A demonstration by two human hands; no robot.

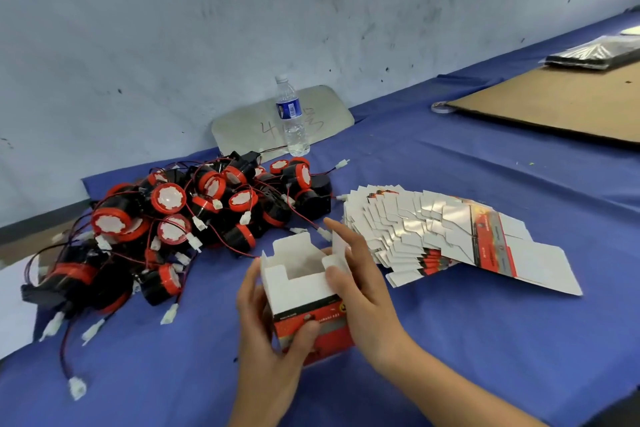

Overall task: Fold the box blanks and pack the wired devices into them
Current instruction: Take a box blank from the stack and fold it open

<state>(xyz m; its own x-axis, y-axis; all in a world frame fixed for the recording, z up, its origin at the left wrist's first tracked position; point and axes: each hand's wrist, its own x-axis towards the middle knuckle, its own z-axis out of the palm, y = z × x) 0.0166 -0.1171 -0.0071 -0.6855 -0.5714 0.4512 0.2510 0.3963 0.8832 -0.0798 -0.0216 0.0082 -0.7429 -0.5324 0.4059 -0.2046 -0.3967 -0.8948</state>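
Near centre of the worktop (485, 340), the left hand (270, 333) clamps the light, crushable half-folded box (304, 295) by its stiffer walls while the right hand (360, 288), fingers straight, presses a flap.

"4" handwritten on grey board (311, 114)

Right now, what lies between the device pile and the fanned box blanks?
In the head view, only bare blue cloth and loose white connectors separate the device pile from the box blanks.
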